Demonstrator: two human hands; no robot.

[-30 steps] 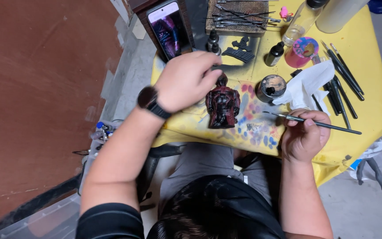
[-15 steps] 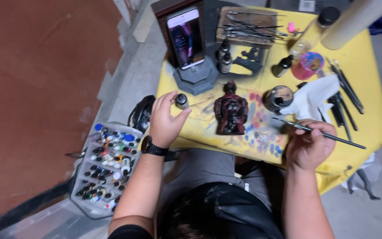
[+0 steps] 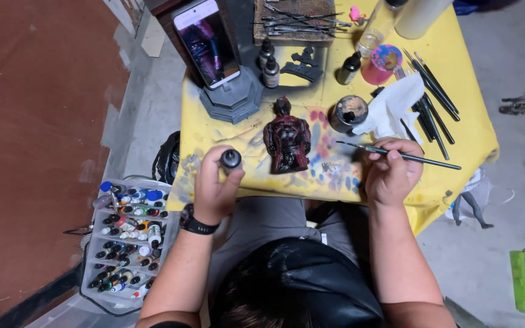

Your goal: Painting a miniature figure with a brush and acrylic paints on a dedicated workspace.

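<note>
Nearest, the left hand [image 3: 211, 188] is gripping a small dark paint bottle [image 3: 231, 160]; the right hand [image 3: 391, 173] is pinching a thin brush [image 3: 396, 155]. Beyond, the figurine [image 3: 287, 141] is standing on the yellow counter [image 3: 463, 130], already coated dark red; detailing is judged outstanding.

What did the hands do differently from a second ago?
The left hand pulled back from above the dark red figurine toward the table's near edge and now holds a small dark-capped paint bottle. The right hand stayed put, still gripping the thin paintbrush. The figurine, the phone on its stand and the white tissue have not moved on the yellow table.
</note>
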